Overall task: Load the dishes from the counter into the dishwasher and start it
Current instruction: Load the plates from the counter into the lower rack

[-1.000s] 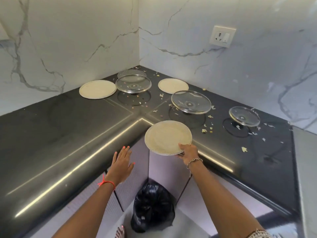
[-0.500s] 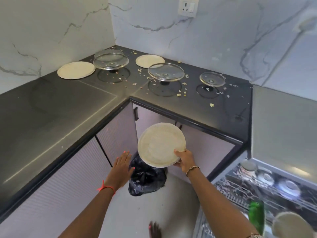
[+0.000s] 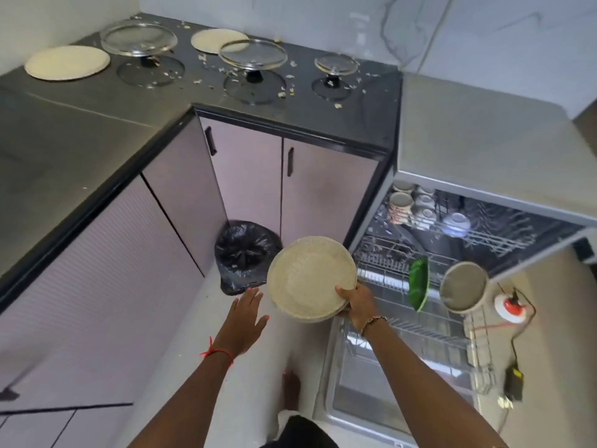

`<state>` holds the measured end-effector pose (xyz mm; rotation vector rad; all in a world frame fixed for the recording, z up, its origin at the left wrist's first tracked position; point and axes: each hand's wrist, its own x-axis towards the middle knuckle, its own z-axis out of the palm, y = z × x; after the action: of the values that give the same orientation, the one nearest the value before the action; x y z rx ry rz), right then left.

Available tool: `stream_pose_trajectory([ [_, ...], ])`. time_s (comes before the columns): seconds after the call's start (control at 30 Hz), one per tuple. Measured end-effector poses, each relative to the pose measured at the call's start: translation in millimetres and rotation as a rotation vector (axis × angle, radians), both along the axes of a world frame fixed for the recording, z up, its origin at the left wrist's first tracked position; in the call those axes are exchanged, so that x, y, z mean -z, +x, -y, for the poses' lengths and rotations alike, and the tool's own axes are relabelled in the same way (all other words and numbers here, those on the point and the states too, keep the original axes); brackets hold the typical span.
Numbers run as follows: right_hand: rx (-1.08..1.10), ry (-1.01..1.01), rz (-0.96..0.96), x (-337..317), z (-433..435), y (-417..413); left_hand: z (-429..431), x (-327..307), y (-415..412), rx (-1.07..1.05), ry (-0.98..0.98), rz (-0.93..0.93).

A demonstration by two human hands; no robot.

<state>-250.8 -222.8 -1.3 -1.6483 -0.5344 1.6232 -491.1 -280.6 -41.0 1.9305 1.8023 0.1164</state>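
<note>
Round cream plate (image 3: 310, 276) bound for open grey dishwasher (image 3: 365, 376)
The right hand (image 3: 357, 303) pinches its lower rim, just beyond the left edge of the wire lower rack (image 3: 420, 331); the left hand (image 3: 248, 321), spread, hovers farther off.

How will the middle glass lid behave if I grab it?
The middle glass lid balances upside down on its small knob, so it probably tips if nudged. It looks like glass, likely breakable and perhaps slick.

My head-worn camera looks steeply down, close in: black L-shaped stone counter (image 3: 80, 124) at eleven o'clock, open grey dishwasher (image 3: 349, 383) at four o'clock.
</note>
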Motion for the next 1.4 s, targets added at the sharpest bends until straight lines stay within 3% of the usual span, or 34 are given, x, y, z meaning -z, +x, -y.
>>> stream_pose_trajectory([
  [0.17,0.041,-0.035,0.033,9,49,41,23,-3,33,0.047,-0.043,0.064],
  [0.47,0.120,-0.018,0.035,9,89,101,20,-19,103,-0.101,-0.254,0.375],
  [1.03,0.084,-0.071,0.016,41,69,295,-5,0,302,-0.316,-0.370,0.538],
  [1.4,0.078,-0.103,0.081,83,45,417,-23,42,421,-0.223,-0.415,0.576],
])
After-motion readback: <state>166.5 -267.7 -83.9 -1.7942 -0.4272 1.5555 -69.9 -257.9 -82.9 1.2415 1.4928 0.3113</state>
